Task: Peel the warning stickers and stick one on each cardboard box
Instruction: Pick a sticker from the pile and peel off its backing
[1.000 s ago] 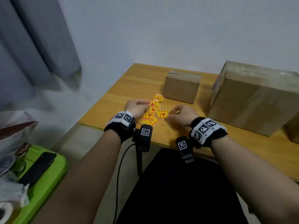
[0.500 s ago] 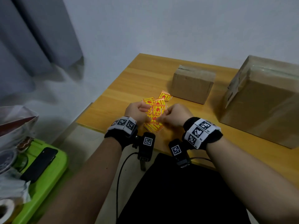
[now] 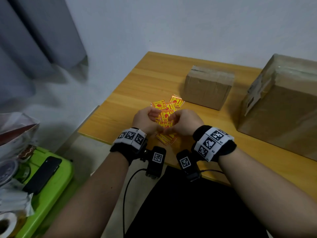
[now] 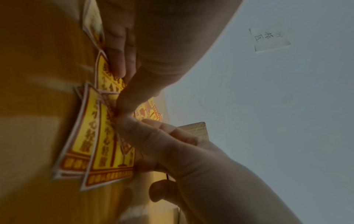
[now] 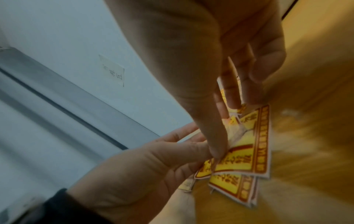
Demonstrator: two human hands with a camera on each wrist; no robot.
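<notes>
Several yellow-and-red warning stickers [image 3: 175,102] lie in a loose pile near the front left of the wooden table [image 3: 137,88]. My left hand [image 3: 155,115] and right hand [image 3: 171,117] meet just above the pile and both pinch one sticker [image 5: 247,151] between thumb and fingers. Its corner curls up with a white underside showing. The left hand [image 4: 122,91] and right hand [image 5: 226,128] touch thumb to thumb. A small cardboard box [image 3: 208,88] stands behind the pile. A large cardboard box [image 3: 281,107] stands to the right.
The table's front edge [image 3: 96,136] runs just under my wrists. On the floor to the left is a green bin [image 3: 51,182] with a black phone [image 3: 42,174] on it. A grey curtain [image 3: 34,40] hangs at the back left. The wall is close behind the table.
My hands were apart on the pile a second ago. They have come together and now pinch one sticker between them. The head view has shifted slightly left.
</notes>
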